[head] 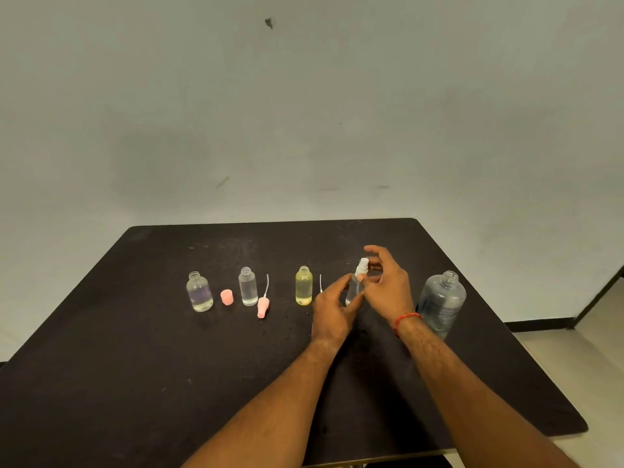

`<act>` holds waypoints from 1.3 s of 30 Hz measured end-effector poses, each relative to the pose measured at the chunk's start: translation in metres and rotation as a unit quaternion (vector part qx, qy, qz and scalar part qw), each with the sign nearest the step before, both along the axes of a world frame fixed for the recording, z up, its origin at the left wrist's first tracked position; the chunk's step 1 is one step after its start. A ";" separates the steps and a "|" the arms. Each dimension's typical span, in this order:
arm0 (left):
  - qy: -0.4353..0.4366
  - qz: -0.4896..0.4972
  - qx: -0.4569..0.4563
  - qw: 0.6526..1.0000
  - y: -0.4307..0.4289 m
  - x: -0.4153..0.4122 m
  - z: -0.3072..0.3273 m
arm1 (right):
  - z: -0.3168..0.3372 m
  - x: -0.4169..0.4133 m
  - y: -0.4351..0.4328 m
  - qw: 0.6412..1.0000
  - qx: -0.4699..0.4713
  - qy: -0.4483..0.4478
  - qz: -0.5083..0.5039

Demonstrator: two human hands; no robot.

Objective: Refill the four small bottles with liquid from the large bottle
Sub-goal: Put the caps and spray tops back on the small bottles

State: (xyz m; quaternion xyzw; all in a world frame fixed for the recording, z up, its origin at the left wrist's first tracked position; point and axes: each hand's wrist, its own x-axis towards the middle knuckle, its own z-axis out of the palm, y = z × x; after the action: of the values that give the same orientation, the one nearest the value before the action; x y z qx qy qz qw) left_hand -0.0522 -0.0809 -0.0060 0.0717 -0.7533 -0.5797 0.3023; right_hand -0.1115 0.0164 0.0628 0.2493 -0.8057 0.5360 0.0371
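Fourth small btl (353,292) stands upright between the hands. L hand (332,310) curls round its body from 8 o'clock, and R hand (388,285) pinches its white spray cap (363,266) from 2 o'clock. Large bottle (440,304), uncapped, sits at 3 o'clock; can't tell its fill level. At 9 o'clock are three open btls: yellow btl (303,287) nearly full, middle btl (248,287) and leftmost btl (199,293) w/ clear liquid.

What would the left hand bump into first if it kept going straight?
Most likely the small clear plastic bottle with the white spray top, right in front of the left hand; whether the hand already touches it is unclear.
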 end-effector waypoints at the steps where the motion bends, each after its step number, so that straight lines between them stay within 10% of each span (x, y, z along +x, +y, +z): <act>1: -0.002 0.000 -0.002 1.000 0.000 -0.001 -0.001 | 0.001 -0.001 0.000 1.000 -0.005 0.002 0.009; 39: -0.020 0.030 -0.042 0.998 -0.002 -0.003 -0.004 | -0.003 -0.004 -0.004 0.999 0.003 -0.010 -0.037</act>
State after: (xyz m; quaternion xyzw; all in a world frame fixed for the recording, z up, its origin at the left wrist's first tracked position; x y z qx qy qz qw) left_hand -0.0550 -0.0829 -0.0100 0.0932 -0.7805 -0.5369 0.3065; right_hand -0.1153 0.0121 0.0596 0.2139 -0.8163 0.5345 0.0480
